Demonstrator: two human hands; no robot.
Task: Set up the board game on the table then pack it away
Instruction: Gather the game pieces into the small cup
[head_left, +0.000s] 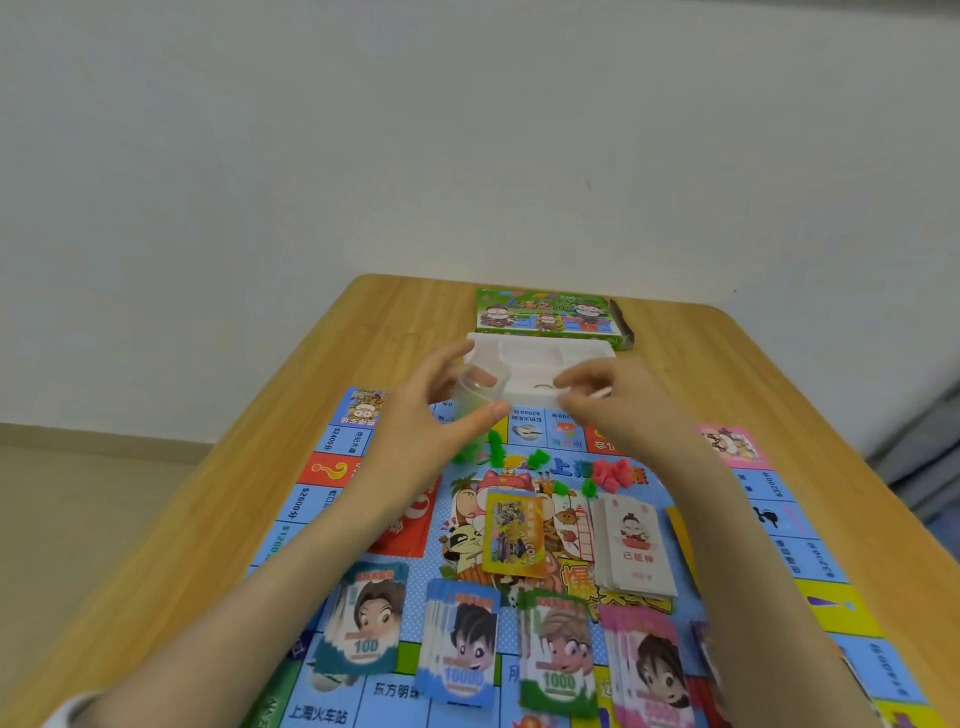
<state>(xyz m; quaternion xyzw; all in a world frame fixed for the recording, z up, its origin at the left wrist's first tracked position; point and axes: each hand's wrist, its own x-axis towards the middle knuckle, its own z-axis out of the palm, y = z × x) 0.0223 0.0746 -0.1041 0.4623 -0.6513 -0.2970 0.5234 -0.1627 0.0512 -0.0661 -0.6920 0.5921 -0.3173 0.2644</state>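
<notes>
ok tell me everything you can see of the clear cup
The clear cup is small, of cloudy see-through plastic. The left hand holds it in the air, tilted, thumb below, fingers behind and showing through. It hangs over the far edge of the board, before the white tray. The right hand is near, contact unclear.

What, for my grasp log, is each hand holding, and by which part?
The left hand grips a clear cup round its side wall. The right hand has its fingertips drawn together; whether they pinch anything is unclear.
</notes>
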